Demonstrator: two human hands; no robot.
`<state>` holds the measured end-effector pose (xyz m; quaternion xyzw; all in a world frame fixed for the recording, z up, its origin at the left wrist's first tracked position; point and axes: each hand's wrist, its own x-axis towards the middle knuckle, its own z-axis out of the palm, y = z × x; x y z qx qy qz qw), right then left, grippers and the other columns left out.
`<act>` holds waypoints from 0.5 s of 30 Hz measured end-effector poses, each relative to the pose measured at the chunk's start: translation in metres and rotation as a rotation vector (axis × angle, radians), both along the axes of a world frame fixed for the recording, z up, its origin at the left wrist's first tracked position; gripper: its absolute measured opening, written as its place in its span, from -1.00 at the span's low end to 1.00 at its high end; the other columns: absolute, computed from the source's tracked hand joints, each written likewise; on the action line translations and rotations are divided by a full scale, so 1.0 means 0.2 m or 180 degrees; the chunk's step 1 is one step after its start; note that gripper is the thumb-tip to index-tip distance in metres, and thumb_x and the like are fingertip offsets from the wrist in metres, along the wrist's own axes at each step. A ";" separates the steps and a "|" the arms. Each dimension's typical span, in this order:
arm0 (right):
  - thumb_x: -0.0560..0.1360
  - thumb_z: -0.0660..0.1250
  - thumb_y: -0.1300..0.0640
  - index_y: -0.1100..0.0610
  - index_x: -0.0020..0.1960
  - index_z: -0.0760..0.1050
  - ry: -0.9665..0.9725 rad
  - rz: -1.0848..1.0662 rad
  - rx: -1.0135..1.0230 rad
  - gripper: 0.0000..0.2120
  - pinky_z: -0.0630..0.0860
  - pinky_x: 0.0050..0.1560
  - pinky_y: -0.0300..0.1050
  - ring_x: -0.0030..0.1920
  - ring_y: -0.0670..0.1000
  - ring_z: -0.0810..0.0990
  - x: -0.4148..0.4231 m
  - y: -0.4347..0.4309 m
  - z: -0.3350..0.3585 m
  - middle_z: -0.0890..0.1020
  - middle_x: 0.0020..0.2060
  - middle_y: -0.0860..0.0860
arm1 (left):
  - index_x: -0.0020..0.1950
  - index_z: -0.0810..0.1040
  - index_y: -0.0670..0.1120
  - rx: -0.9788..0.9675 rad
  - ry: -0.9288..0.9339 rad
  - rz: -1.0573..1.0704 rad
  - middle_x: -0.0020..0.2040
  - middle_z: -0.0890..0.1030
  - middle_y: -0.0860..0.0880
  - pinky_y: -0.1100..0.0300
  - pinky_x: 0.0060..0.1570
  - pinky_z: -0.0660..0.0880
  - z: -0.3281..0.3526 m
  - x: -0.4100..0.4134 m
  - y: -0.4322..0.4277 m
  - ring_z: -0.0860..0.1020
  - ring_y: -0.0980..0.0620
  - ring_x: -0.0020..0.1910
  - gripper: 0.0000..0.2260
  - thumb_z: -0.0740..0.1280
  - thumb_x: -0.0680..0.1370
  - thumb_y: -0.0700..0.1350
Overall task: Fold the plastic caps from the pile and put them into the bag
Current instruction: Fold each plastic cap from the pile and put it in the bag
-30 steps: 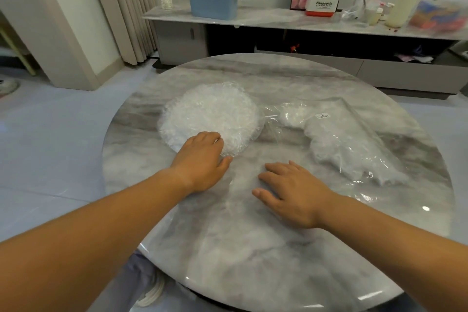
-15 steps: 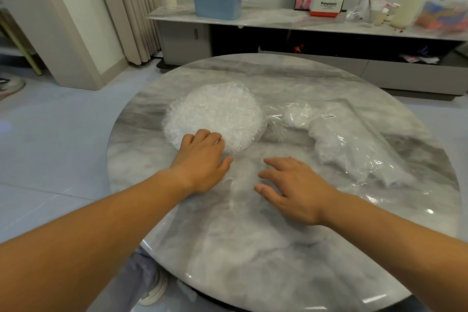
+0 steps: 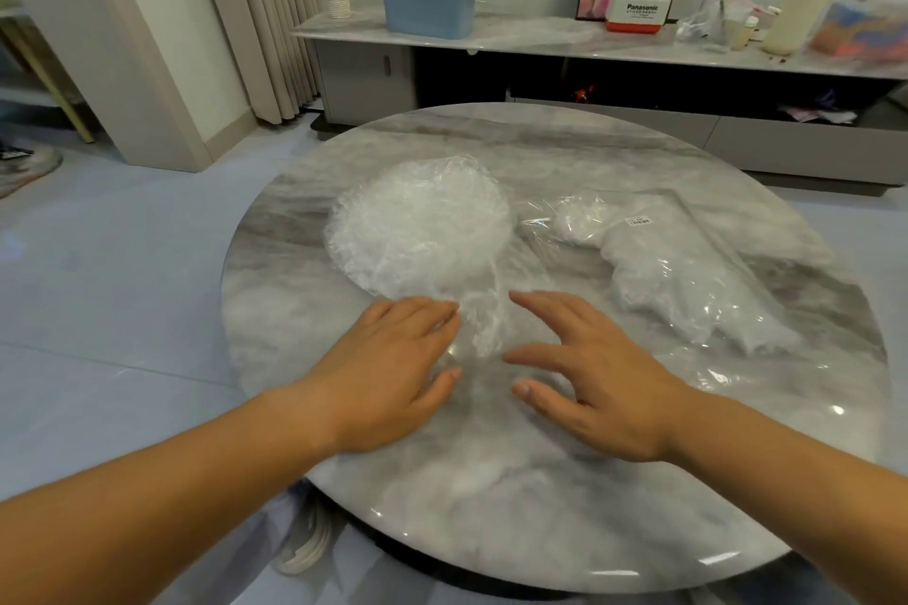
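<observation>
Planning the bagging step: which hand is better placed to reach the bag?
Probably the right hand: the bag lies on its side of the table, while the left hand sits by the pile.

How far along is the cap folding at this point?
Done: the bag on the right already holds white caps. In hand: one cap lies on the table between the open left hand and right hand, not yet visibly folded. Left: the pile is large.
</observation>
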<state>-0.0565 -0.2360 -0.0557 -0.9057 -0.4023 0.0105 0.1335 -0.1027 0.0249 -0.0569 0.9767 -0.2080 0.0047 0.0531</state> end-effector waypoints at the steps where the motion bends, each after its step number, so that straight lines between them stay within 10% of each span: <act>1: 0.60 0.02 -0.35 -0.14 0.34 0.56 0.0059 0.0097 -0.0154 -0.47 0.16 0.55 0.03 0.60 0.04 0.11 -0.03 -0.01 -0.01 0.22 0.60 0.00 | 0.62 0.21 -0.04 -0.0035 0.0111 -0.0057 0.59 0.24 0.02 0.21 0.46 0.02 -0.01 -0.05 -0.01 0.18 0.03 0.56 -0.32 -0.14 0.59 0.27; 15: 0.66 -0.08 -0.29 -0.13 0.34 0.50 0.0577 0.0595 -0.0504 -0.50 0.29 0.41 -0.01 0.48 -0.10 0.28 -0.33 -0.08 -0.08 0.36 0.51 -0.13 | 0.41 0.51 0.13 -0.1022 0.0452 -0.0410 0.43 0.44 0.20 0.26 0.41 0.31 -0.18 -0.26 0.06 0.37 0.23 0.41 -0.60 0.25 0.59 0.18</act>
